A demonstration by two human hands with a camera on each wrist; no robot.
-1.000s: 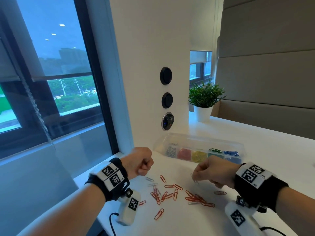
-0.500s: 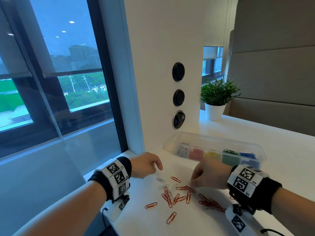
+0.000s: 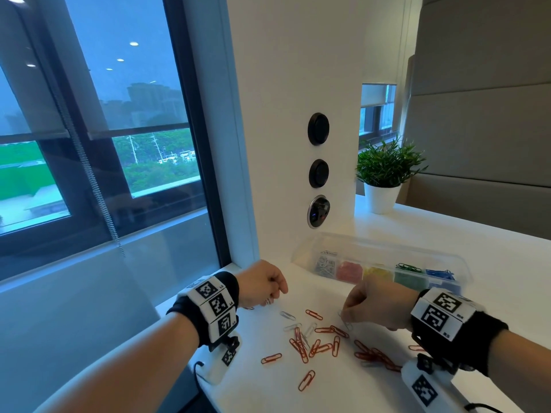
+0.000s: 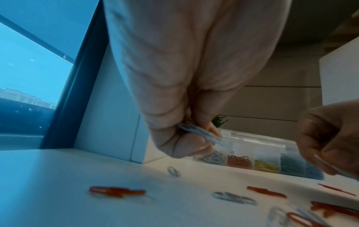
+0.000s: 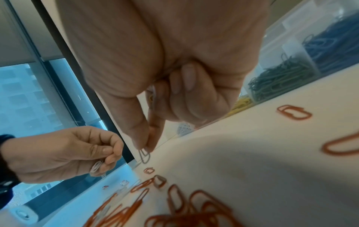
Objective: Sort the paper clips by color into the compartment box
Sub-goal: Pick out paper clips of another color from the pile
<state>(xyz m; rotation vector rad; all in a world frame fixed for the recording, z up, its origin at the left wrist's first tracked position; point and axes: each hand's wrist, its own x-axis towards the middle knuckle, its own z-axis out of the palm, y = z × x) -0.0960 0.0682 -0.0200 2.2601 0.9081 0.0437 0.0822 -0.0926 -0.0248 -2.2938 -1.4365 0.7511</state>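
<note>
Several red paper clips (image 3: 320, 347) and a few silver ones (image 3: 287, 315) lie scattered on the white table (image 3: 268, 389). My left hand (image 3: 265, 286) hovers at the left of the pile and pinches silver clips (image 4: 200, 132) between thumb and fingers. My right hand (image 3: 372, 305) is over the pile's right side, thumb and forefinger pinching one silver clip (image 5: 144, 155) that hangs just above the table. The clear compartment box (image 3: 381, 265) stands behind, with silver, red, yellow, green and blue clips in separate compartments.
A white pillar (image 3: 298, 114) with round black sockets rises just left of the box. A potted plant (image 3: 384, 174) stands further back. The table's left edge drops off beside a large window (image 3: 89, 129).
Both hands have come down closer to the pile. The left hand has moved down to the table's left part, and the right hand now pinches a silver clip.
</note>
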